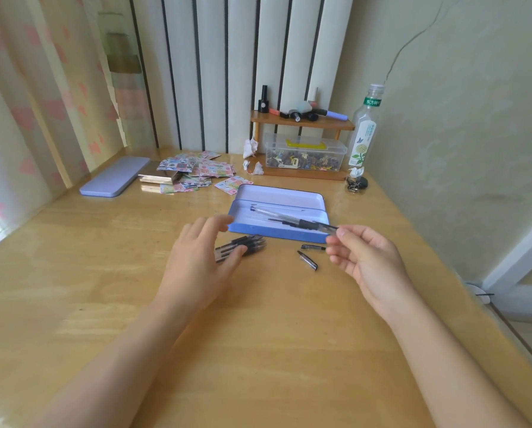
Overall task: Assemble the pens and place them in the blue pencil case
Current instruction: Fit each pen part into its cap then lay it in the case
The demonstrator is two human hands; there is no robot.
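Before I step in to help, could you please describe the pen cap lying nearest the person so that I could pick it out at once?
Start at the open blue pencil case in the middle of the wooden table. In front of its right end, beside the right hand, lie two small dark pen caps. The nearer cap lies slanted, whereas the other cap lies nearly level, closer to the case.

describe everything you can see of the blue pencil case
The blue pencil case is a shallow rectangular tray with rounded corners, apparently painted metal, pale inside. It lies open and flat on the wooden table, beyond the hands. At least one clear pen lies inside. The right hand holds a pen over its front edge.
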